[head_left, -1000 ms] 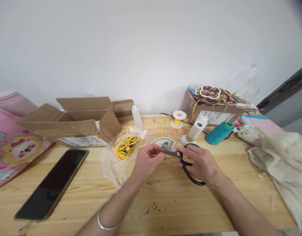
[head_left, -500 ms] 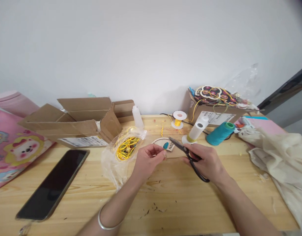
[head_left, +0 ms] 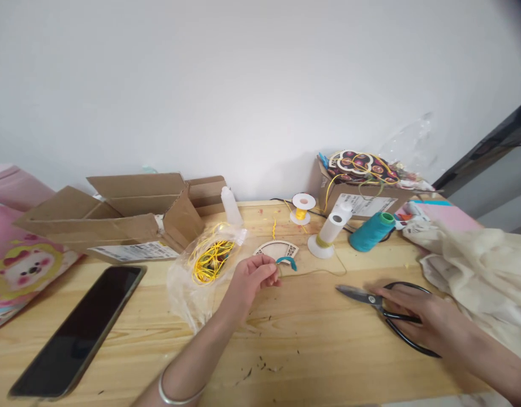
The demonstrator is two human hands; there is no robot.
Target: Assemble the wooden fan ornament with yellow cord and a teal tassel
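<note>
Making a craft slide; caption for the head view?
Left hand pinching teal thread, right hand holding black-handled scissors.

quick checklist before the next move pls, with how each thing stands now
1. Teal piece pinched at the left hand: ok, it shows at the fingertips.
2. Scissors apart from the left hand: ok, they are well off to the right.
3. Right hand on the scissors' handles: ok; whether it grips firmly: cannot tell.
4. Scissors fully shut: cannot tell at this size.
5. Fan-shaped wooden piece wholly visible: not ok, the left hand and teal piece partly cover it.
6. Tabletop free of scraps: not ok, dark scraps lie there.
</note>
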